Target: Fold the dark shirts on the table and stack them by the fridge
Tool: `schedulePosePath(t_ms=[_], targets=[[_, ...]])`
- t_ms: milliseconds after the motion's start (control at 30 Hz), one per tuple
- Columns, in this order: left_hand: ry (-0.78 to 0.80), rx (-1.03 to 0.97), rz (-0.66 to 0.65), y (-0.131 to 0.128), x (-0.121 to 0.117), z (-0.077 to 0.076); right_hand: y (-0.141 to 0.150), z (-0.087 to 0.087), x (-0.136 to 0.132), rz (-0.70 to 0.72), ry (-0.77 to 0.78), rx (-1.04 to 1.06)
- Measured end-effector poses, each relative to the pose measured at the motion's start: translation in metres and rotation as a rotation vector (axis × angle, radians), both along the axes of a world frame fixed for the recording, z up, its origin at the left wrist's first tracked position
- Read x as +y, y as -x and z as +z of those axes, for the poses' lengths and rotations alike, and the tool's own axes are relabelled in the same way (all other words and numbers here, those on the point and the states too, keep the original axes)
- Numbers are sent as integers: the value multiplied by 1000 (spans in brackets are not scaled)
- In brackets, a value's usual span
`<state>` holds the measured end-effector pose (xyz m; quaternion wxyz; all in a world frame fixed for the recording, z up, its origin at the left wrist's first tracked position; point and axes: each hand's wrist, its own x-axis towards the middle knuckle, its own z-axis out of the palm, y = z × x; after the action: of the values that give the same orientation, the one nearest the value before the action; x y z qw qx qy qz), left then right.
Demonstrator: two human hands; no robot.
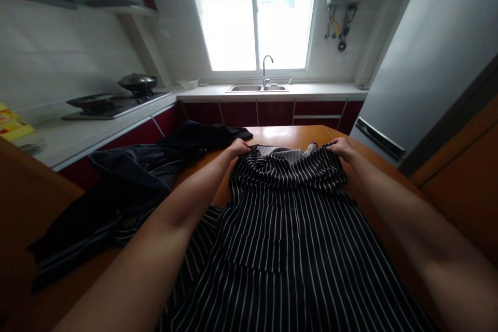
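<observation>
A black shirt with thin white stripes lies spread over the wooden table, its buttons and a chest pocket facing up. My left hand pinches its far left edge, and my right hand pinches the far right edge. Between the hands the cloth is bunched in folds, and its paler inner side shows at the far edge. One striped sleeve spreads out on the left, partly hidden behind my left forearm. The near end of the shirt runs out of view at the bottom.
Dark clothes lie heaped on the left of the wooden table. Beyond stand a counter with a sink and tap. A lidded pan sits on the stove at left; a fridge stands at right.
</observation>
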<state>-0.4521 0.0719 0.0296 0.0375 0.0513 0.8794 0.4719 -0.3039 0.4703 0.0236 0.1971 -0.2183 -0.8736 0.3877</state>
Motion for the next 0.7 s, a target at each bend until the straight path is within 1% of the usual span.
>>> schedulePosePath(t_ms=[67, 167, 233, 267, 333, 400, 500, 600, 700], targets=[[-82, 56, 46, 5, -3, 10, 1, 18, 4, -30, -19, 118], [-206, 158, 133, 12, -11, 23, 1, 42, 13, -61, -96, 427], [-253, 193, 206, 13, -17, 25, 0, 50, 18, -98, -133, 564], [-262, 192, 240, 13, -20, 23, -1, 49, 20, -129, -138, 573], [-252, 153, 295, 10, -24, 14, -3, 41, 23, -204, -114, 497], [-225, 83, 328, 7, -26, 3, -3, 26, 25, -259, -37, 351], [-193, -35, 340, 4, -26, -10, -2, 0, 27, -279, 96, 174], [-184, -106, 314, 6, -26, -13, -1, -16, 31, -280, 176, 95], [-204, -124, 242, 10, -25, -9, 2, -17, 35, -287, 237, 47]])
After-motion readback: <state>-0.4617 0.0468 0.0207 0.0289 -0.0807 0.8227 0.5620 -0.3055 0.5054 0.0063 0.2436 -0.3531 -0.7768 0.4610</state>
